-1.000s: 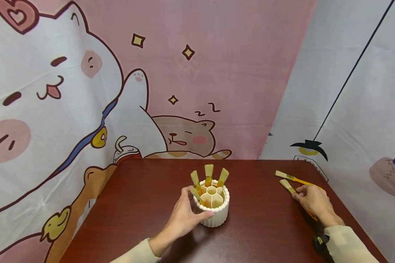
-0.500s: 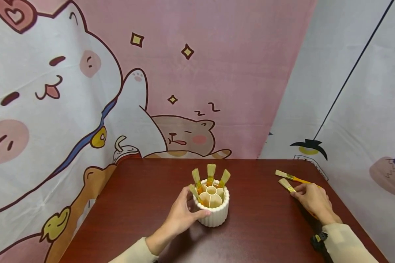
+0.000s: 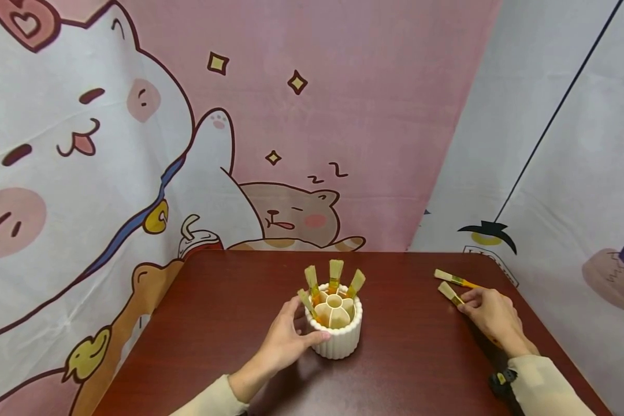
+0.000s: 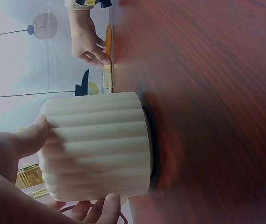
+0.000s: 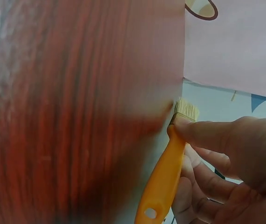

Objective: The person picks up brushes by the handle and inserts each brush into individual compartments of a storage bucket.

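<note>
My left hand [image 3: 283, 341] grips a white ribbed brush holder [image 3: 339, 346], thumb on the near side and fingers round the left. Inside, the holder has petal-shaped compartments about a round centre. Several flat paintbrushes [image 3: 335, 271] stand in it, bristles up, at the back and left; the front compartments show no brush. At the table's right side, my right hand [image 3: 494, 318] pinches another paintbrush [image 5: 163, 172] near its metal band, thumb on top. Its orange handle has a hole at the end, and its pale bristles point away and left in the head view.
Just beyond the right hand, a second loose paintbrush [image 3: 453, 278] lies on the dark red-brown table [image 3: 395, 323], its handle partly hidden by that hand. Printed cloth [image 3: 385, 115] hangs behind the table and along both sides.
The holder has turned slightly in my left hand, its back brushes shifting right and the left one away. The pinched brush and right hand have moved a little left and away.
</note>
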A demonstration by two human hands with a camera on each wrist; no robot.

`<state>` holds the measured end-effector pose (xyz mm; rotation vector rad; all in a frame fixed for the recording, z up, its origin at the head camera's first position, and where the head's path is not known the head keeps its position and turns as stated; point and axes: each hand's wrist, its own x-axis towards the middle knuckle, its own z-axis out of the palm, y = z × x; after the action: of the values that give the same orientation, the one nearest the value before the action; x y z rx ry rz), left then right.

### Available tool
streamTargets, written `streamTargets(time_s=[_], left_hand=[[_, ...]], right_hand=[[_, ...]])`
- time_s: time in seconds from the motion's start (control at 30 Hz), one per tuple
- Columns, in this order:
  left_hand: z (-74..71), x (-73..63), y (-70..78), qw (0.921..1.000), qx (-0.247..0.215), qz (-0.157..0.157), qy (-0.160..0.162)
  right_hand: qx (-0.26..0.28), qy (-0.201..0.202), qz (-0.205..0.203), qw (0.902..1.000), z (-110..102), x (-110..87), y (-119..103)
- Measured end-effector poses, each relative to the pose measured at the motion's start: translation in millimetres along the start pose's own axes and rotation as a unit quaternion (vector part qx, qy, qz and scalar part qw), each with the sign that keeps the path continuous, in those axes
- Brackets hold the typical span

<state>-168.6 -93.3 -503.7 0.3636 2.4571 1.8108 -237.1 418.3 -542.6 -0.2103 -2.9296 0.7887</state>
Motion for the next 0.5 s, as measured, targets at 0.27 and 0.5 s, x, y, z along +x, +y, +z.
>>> streamTargets(time_s=[0.27, 0.5], left_hand=[[0.6, 0.0, -0.2, 1.0, 0.001, 0.002, -0.001], [1.0, -0.6, -1.3, 0.9998, 0.019, 0.005, 0.003]], right_hand=[[-0.004, 0.001, 0.001, 1.0, -1.9, -2.7, -11.2], [0.001, 0.006, 0.005, 1.0, -0.8, -8.1, -25.4]])
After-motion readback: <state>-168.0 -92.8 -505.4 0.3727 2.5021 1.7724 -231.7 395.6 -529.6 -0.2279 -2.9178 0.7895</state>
